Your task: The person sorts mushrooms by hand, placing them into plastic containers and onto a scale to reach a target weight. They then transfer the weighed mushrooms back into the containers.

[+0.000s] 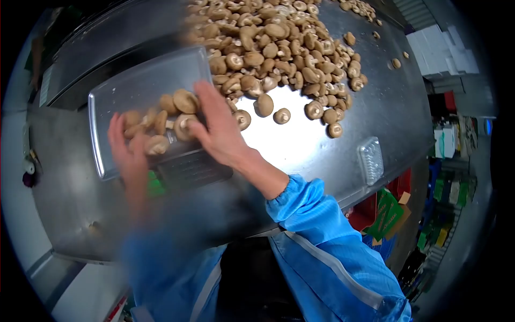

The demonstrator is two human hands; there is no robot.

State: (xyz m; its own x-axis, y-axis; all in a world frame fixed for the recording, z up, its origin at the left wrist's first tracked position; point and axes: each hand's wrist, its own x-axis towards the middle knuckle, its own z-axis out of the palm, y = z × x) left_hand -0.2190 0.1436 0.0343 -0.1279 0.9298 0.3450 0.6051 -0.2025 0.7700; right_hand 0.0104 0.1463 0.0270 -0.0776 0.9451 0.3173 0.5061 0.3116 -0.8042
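Brown shiitake mushrooms [186,102] lie in a loose group over a clear, shallow scale tray [145,75]. My left hand [129,153], blurred, is at the group's left side with its fingers stretched upward against the mushrooms. On the other side my right hand [219,126] is open, its fingers extended and its thumb apart, right at a mushroom showing its pale gills and stem. The two hands flank the group. Below the tray, the dark scale body [196,169] with a green lit display [155,183] is partly hidden by my left forearm.
A large pile of shiitake [273,48] spreads over the metal table [397,107] beyond the tray. A few single mushrooms [281,116] lie at its near edge. A clear plastic punnet [370,160] sits at the right edge, above red and green boxes [385,214]. White boxes [442,51] stand beyond.
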